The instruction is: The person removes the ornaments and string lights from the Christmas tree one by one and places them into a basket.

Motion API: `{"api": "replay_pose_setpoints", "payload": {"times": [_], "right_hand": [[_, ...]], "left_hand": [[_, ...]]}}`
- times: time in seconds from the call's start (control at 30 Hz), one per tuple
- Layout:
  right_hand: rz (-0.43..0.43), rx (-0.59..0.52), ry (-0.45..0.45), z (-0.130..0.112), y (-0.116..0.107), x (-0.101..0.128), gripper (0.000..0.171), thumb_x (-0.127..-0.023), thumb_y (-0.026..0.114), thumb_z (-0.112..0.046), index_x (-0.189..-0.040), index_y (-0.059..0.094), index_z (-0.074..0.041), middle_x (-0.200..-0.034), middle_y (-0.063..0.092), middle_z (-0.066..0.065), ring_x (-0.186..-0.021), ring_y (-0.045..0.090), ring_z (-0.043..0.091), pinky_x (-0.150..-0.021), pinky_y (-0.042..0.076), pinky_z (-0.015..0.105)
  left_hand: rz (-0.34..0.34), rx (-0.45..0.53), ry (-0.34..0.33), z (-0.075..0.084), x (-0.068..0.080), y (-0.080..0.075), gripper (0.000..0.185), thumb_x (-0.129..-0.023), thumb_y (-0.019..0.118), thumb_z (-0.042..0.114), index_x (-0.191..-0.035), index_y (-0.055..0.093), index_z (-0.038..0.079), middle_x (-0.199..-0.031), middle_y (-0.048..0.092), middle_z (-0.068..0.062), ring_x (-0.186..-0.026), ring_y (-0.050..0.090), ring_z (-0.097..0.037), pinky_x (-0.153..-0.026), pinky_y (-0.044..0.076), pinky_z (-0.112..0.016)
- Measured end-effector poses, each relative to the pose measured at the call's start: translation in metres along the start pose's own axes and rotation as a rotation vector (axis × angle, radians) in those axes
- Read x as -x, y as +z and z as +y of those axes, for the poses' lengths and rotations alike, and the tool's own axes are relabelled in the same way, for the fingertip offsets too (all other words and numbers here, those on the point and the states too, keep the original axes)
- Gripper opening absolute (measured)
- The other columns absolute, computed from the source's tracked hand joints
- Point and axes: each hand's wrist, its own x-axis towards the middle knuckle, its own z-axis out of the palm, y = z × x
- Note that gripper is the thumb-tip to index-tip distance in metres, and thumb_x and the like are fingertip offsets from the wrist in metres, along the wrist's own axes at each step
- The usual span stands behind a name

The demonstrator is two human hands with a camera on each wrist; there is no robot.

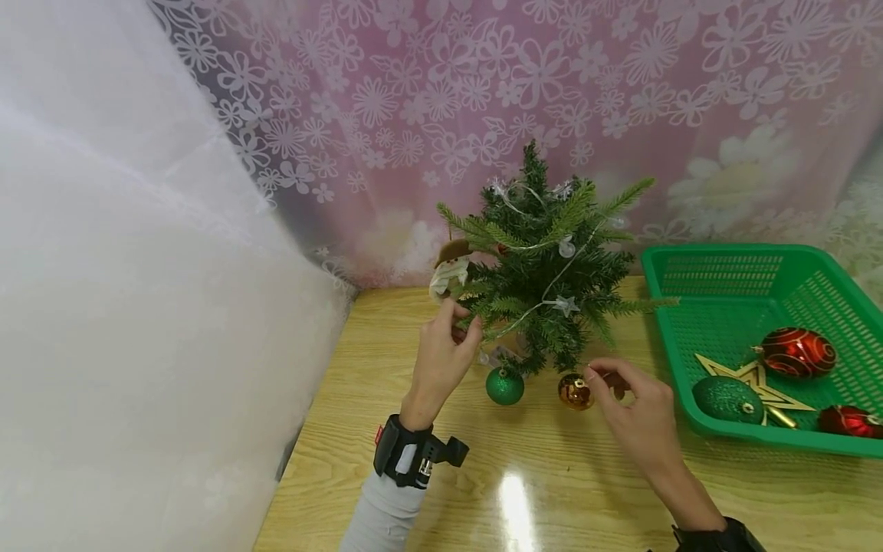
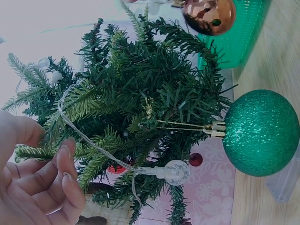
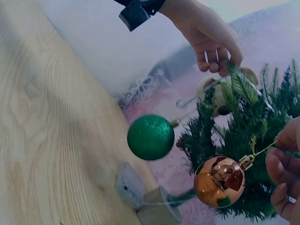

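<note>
A small green Christmas tree point(image 1: 534, 268) stands on the table, wound with a clear string of lights. In the head view my left hand point(image 1: 441, 356) is at the tree's left side; thumb and fingers pinch a branch tip point(image 2: 35, 152). My right hand point(image 1: 638, 414), low on the right, pinches the thin gold cord point(image 3: 266, 149) of a shiny copper-coloured bauble point(image 3: 219, 182). The bauble dangles in front of the lower branches. Left of it, a glittery green bauble point(image 2: 261, 133) hangs on a gold loop from a low branch.
A green plastic basket point(image 1: 658, 307) at the right holds red baubles point(image 1: 799, 353), a dark green bauble point(image 1: 727, 399) and a gold star point(image 1: 752, 377). Beside my left hand hangs a bearded figure ornament point(image 1: 450, 274). Behind the wooden table point(image 1: 345, 391) is a pink floral curtain point(image 1: 414, 115).
</note>
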Motion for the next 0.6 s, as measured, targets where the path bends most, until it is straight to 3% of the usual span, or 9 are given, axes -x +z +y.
{"api": "replay_pose_setpoints", "payload": {"times": [0.2, 0.4, 0.6], "right_hand": [[0.024, 0.047, 0.069, 0.008, -0.019, -0.003, 0.012, -0.086, 0.069, 0.001, -0.095, 0.072, -0.006, -0.081, 0.066, 0.001, -0.066, 0.053, 0.001, -0.058, 0.038, 0.015], [0.062, 0.099, 0.193, 0.021, -0.045, -0.01, 0.01, -0.091, 0.066, -0.007, -0.1, 0.07, -0.004, -0.08, 0.063, -0.009, -0.066, 0.054, -0.002, -0.06, 0.038, 0.014], [0.12, 0.124, 0.255, 0.039, -0.077, -0.014, 0.014, -0.09, 0.068, -0.007, -0.103, 0.07, -0.002, -0.079, 0.061, -0.023, -0.067, 0.055, -0.007, -0.06, 0.039, 0.008]], "left_hand": [[-0.001, 0.025, -0.005, 0.001, 0.0, -0.001, 0.01, -0.095, 0.059, 0.011, -0.097, 0.057, 0.001, -0.079, 0.068, -0.013, -0.065, 0.066, -0.022, -0.059, 0.053, -0.027], [0.003, 0.032, -0.001, 0.001, 0.002, 0.001, 0.01, -0.095, 0.059, 0.01, -0.097, 0.058, 0.001, -0.078, 0.068, -0.013, -0.065, 0.066, -0.024, -0.058, 0.053, -0.027], [0.004, 0.035, 0.006, 0.0, 0.001, 0.003, 0.01, -0.095, 0.059, 0.01, -0.097, 0.058, 0.001, -0.078, 0.068, -0.013, -0.063, 0.066, -0.021, -0.057, 0.053, -0.025]]}}
